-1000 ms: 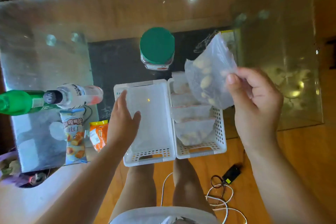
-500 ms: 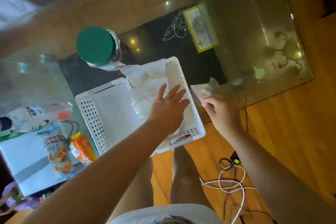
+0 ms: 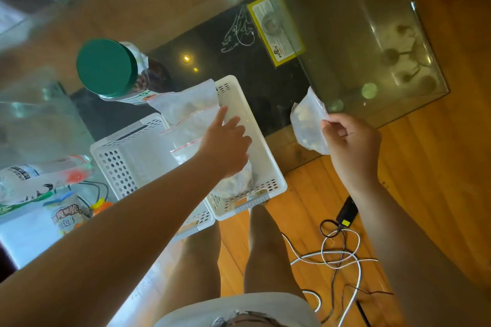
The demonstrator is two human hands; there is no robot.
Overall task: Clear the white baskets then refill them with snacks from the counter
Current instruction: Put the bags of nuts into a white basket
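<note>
Now the right hand [image 3: 350, 145] pinches a clear snack bag [image 3: 308, 122] between thumb and curled fingers at the bag's right edge, holding it above the near edge of the glass table [image 3: 372, 34], to the right of the baskets and apart from them. The bag's long axis runs from the far side toward the person, its sealed top away from them. The left hand [image 3: 228, 146] reaches across into the right white basket [image 3: 265, 156], fingers loosely extended with the index finger pointing away, resting over the zip bags [image 3: 186, 125] stacked inside; it grips nothing that can be seen. That basket's long axis runs away from the person, tilted slightly left. The left white basket [image 3: 132, 151] touches it side by side. A green-lidded jar [image 3: 109, 69] stands just beyond the baskets.

A second ago the left hand lay over the left basket and the right hand held the bag up above the right basket; the bag is now out to the right, and the left hand has crossed to the right basket.
</note>
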